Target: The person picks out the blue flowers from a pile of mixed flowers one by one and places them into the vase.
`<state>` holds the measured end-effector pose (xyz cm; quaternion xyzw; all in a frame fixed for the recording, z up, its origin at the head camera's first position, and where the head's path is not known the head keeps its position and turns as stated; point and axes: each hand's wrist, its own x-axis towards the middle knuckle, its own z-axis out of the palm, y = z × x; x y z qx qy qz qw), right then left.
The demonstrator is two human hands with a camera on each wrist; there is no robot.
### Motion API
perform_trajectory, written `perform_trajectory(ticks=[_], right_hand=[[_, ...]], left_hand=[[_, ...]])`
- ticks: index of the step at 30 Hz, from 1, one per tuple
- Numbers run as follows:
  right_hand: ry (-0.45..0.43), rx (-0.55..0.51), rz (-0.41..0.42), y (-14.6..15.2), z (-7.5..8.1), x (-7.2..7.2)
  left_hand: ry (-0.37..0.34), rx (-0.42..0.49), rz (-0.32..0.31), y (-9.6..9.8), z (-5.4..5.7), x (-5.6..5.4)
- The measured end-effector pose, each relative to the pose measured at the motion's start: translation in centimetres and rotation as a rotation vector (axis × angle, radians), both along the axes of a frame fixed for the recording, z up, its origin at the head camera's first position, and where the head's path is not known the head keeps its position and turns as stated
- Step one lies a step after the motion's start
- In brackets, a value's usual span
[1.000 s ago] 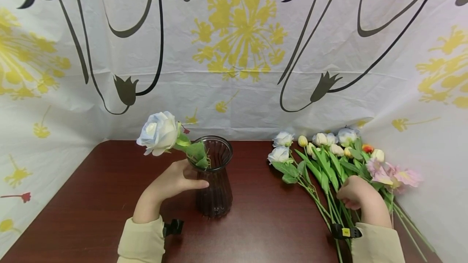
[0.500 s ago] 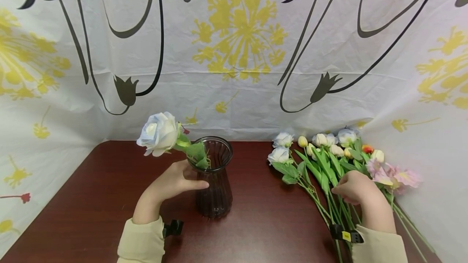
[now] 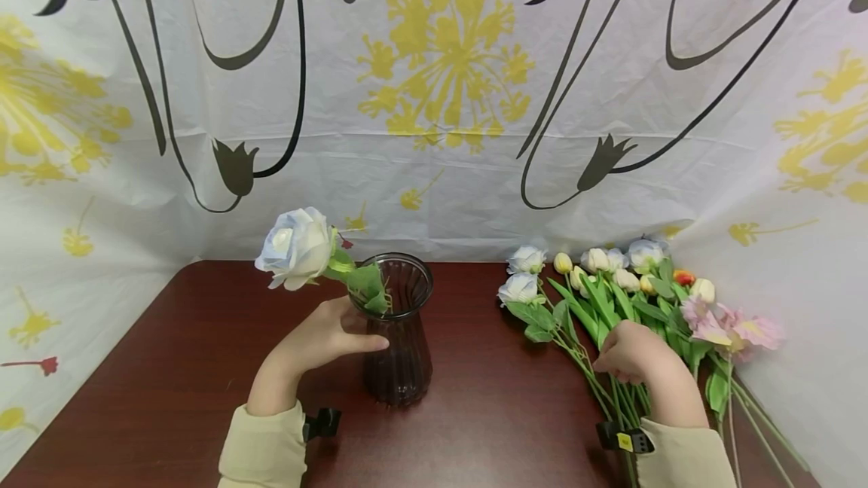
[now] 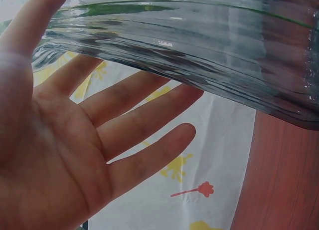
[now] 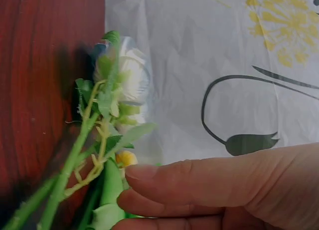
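Fingers of the left hand (image 3: 325, 337) are gripping the dark ribbed vase (image 3: 401, 364), which is standing upright on the worktop (image 3: 488, 413). The thumb is lying along its near side, and in the head view the glass is hiding most of the other fingers. In the left wrist view those are spreading apart, three of them passing behind the vase with their tips going out of sight; the frame is cutting off part of the glass.

One white-and-blue rose (image 3: 296, 248) is leaning leftward out of the mouth; its lower stem is vanishing into the dark glass and, from the left wrist, showing only as a green line.

The right hand (image 3: 637, 356) is covering the middle of the flower heap, its fingers curling in close beside stems (image 5: 68, 175); whether they are pinching one, I cannot tell. Blue roses (image 3: 521, 287), pale tulips (image 3: 625, 279) and a pink bloom (image 3: 739, 330) are overlapping there, and the lower edge is cropping some stalks.

A yellow patch (image 3: 625, 441) on the right wrist's black strap (image 3: 608, 435) is bearing marks too small to read. Whether a pale fleck (image 4: 164, 43) on the vase is showing print or glare, I cannot tell.
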<state>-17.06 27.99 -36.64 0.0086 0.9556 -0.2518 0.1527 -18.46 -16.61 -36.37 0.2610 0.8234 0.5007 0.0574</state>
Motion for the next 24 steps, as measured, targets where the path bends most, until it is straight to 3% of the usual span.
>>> perform_trajectory(ticks=[6,24], right_hand=[[-0.054,-0.031,-0.021,-0.5,-0.9,-0.1],[-0.126,0.042,-0.008,-0.6,-1.8,-0.3]], left_hand=[[0.000,-0.005,0.002,0.0,0.0,0.1],[0.011,-0.008,-0.001,0.0,0.0,0.0]])
